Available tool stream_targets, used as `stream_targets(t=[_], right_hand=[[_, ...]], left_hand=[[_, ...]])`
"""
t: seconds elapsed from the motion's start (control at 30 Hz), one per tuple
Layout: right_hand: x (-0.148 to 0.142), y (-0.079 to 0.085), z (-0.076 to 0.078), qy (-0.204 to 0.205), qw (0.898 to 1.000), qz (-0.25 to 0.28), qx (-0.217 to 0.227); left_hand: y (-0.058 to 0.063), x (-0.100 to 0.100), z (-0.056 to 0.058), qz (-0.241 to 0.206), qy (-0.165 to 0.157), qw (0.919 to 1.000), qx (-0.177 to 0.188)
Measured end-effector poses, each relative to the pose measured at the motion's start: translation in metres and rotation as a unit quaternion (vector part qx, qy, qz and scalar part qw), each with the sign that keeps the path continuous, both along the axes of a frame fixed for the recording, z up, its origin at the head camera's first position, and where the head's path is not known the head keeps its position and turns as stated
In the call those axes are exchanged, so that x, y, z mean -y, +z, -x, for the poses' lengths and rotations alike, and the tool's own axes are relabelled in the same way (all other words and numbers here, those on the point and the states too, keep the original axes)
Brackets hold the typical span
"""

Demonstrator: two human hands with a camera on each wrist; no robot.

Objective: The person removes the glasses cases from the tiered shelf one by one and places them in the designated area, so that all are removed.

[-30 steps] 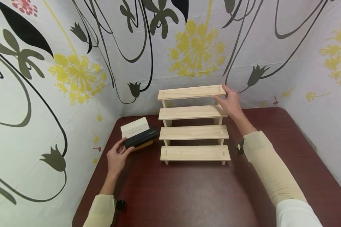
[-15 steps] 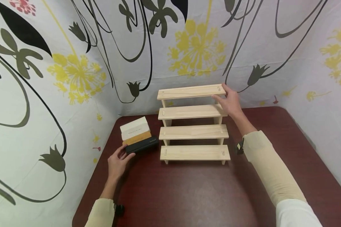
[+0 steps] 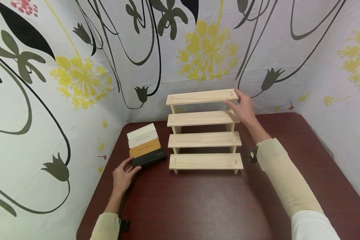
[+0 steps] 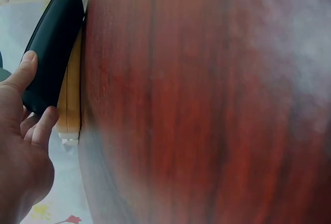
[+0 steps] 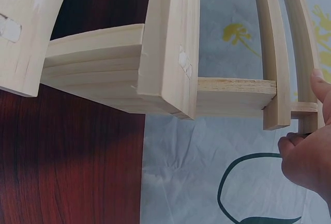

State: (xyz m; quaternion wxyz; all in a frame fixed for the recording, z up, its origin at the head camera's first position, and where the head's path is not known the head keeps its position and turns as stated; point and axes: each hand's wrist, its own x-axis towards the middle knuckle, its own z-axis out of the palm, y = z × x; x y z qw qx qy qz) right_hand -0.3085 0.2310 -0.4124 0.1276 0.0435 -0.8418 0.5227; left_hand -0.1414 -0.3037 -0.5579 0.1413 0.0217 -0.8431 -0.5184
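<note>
A four-step stand of pale wood, the tiered display rack (image 3: 205,162), stands at the table's back middle. My right hand (image 3: 243,107) grips the right end of its top shelf (image 3: 202,97), thumb in front and fingers behind. To the left of the rack, my left hand (image 3: 122,177) pinches the near-left end of a black glasses case (image 3: 150,158). In the left wrist view the thumb lies on one side of this long case (image 4: 56,43), with fingers at its end. Directly behind it lie a mustard-yellow case (image 3: 145,147) and a white case (image 3: 142,135), parallel and close together.
The dark red-brown table (image 3: 198,206) has rounded back corners. A patterned cloth (image 3: 210,50) hangs behind and at both sides, close to the rack's back. The black case's right end lies close to the rack's left side.
My left hand has brought the black case down and toward me, off the yellow case, which now shows in full. The right hand keeps its grip on the rack, unmoved.
</note>
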Motion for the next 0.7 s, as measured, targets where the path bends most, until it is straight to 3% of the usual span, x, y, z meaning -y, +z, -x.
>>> stream_targets(t=[0.4,0.7], right_hand=[[-0.0006,-0.0004,0.0004,0.000,1.000,0.002,-0.001],[0.0000,-0.0018,0.0006,0.004,1.000,0.007,-0.004]], left_hand=[[-0.0022,0.0082,0.0011,0.011,-0.027,0.9995,0.015],[-0.0022,0.0079,-0.0005,0.063,-0.019,0.9977,0.015]])
